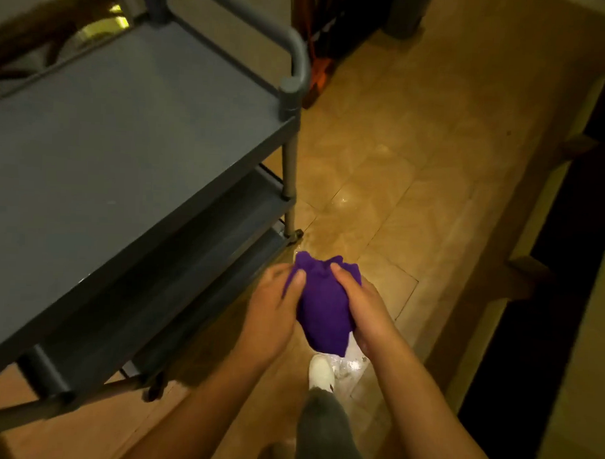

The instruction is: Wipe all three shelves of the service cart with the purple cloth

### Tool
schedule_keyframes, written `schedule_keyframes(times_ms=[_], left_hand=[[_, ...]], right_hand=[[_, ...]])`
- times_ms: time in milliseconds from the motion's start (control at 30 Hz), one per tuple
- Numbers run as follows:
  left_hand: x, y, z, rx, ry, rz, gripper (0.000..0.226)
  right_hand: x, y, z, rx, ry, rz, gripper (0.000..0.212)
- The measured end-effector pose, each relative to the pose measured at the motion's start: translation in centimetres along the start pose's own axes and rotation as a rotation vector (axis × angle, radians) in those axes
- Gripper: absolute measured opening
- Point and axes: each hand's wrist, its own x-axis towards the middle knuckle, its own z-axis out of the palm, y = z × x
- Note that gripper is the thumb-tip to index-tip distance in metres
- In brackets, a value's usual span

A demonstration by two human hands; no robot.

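Head view: both hands, left hand (274, 304) and right hand (363, 310), grip purple cloth (322, 312).

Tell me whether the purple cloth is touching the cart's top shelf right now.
Apart. The head view shows the purple cloth bunched between the left hand and right hand, over the floor, past the top shelf edge.

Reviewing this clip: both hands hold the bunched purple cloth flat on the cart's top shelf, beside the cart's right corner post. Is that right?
Not quite. The head view shows the left hand and right hand holding the bunched purple cloth in the air over the tiled floor, not on the cart's top shelf. It is indeed beside the cart's right corner post.
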Motion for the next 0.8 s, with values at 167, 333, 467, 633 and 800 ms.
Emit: schedule_keyframes(times_ms=[167, 333, 467, 633, 800], left_hand=[[2.8, 9.8, -1.3, -0.327, 0.08, 0.029, 0.033], [5.8, 19.1, -0.3, -0.384, -0.037, 0.167, 0.029], [9.0, 25.3, 1.0, -0.374, -0.161, 0.274, 0.032], [15.6, 31.4, 0.3, -0.445, -0.07, 0.37, 0.027], [24.2, 32.7, -6.3, -0.747, 0.184, 0.288, 0.022]], right_hand=[[-1.4, -7.8, -2.7, -0.268, -0.054, -0.091, 0.047], [-0.7, -16.8, -5.6, -0.403, -0.032, -0.222, 0.061], [1.4, -22.7, -4.7, -0.078, -0.041, -0.331, 0.044], [4.5, -27.0, -3.2, 0.204, -0.351, -0.213, 0.05], [10.1, -31.9, -3.8, -0.118, -0.542, -0.157, 0.056]])
